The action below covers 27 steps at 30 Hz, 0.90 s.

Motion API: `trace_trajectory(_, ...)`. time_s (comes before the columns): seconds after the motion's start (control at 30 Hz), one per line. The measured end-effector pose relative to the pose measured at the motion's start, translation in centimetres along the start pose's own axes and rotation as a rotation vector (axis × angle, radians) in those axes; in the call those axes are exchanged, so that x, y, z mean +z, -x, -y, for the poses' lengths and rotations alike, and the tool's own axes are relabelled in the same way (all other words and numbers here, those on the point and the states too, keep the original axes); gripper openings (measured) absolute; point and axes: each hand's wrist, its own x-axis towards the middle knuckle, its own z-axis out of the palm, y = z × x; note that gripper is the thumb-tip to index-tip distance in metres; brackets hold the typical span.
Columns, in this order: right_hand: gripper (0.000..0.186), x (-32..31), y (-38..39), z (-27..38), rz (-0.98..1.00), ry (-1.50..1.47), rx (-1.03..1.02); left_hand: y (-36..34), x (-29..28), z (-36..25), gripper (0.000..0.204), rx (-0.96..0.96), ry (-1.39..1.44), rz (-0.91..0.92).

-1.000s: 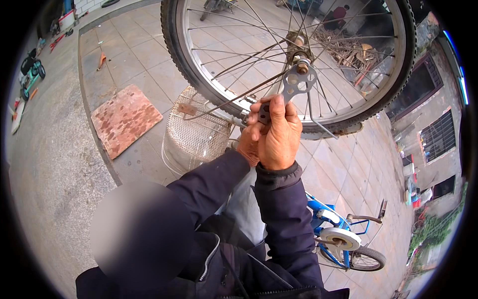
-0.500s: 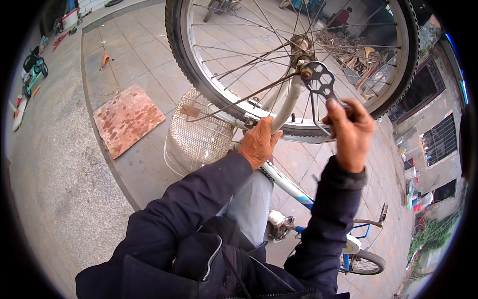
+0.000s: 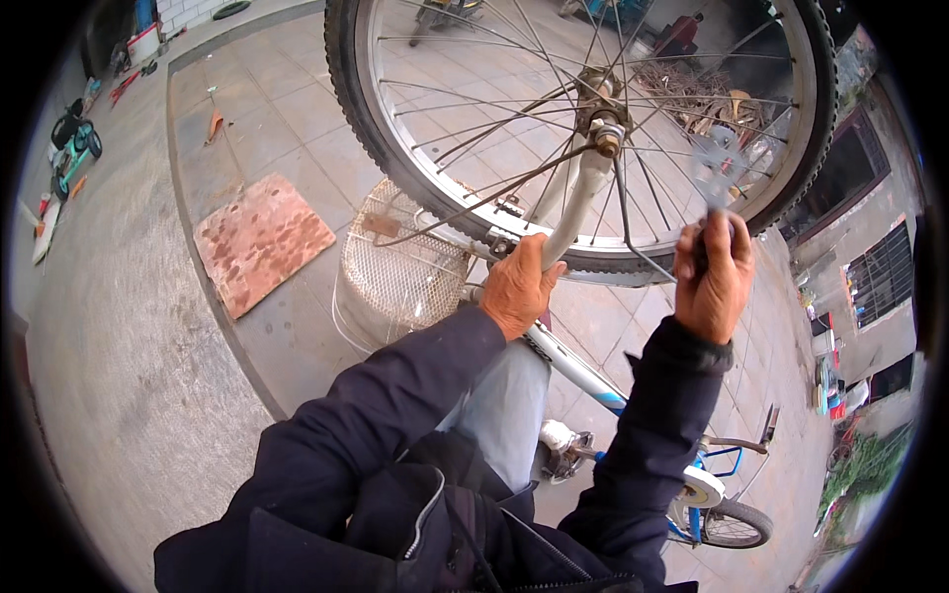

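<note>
My left hand (image 3: 518, 287) is closed round the white fork leg (image 3: 575, 212) of a bicycle, beside the tyre. Raised off to the right, my right hand (image 3: 714, 275) grips a flat multi-hole wrench (image 3: 718, 163); its holed head is smeared by motion and stands apart from the axle. The brass-coloured axle nut (image 3: 607, 140) shows at the hub, with thin metal stays running from it. The spoked front wheel (image 3: 348, 119) rises in front of me. A white wire basket (image 3: 410, 262) hangs beside the wheel, left of my left hand.
A reddish stained board (image 3: 264, 242) lies on the paving at the left. The bicycle's white and blue frame (image 3: 573, 374) runs down to its smaller-looking rear wheel (image 3: 736, 524) at lower right. A teal child's ride-on (image 3: 74, 158) stands far left.
The wrench has come off the axle nut and swung up to the right with my right hand. My left hand keeps its hold on the fork leg.
</note>
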Motion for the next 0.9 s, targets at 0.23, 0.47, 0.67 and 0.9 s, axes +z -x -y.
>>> trace_trajectory(0.23, 0.018, 3.6, 5.2, -4.0, -0.027, -0.334, 0.142, 0.1, 0.3, 0.4, 0.033, 0.048, -0.02, -0.07)
trace_trajectory(0.47, 0.023, 9.2, 7.7, -5.2, -0.109, -0.448, 0.278, 0.4, 0.2, 1.7, 0.037, -0.309, 0.327, 0.149)
trace_trajectory(0.67, 0.028, 12.4, 8.1, -6.0, -0.19, -0.573, 0.265, 0.6, 0.7, 2.1, 0.037, -0.404, 0.449, 0.214)
trace_trajectory(0.9, 0.038, 14.1, 8.0, -6.9, -0.064, -0.684, 0.377, 3.2, 0.8, 1.3, 0.038, -0.282, 0.268, 0.133)
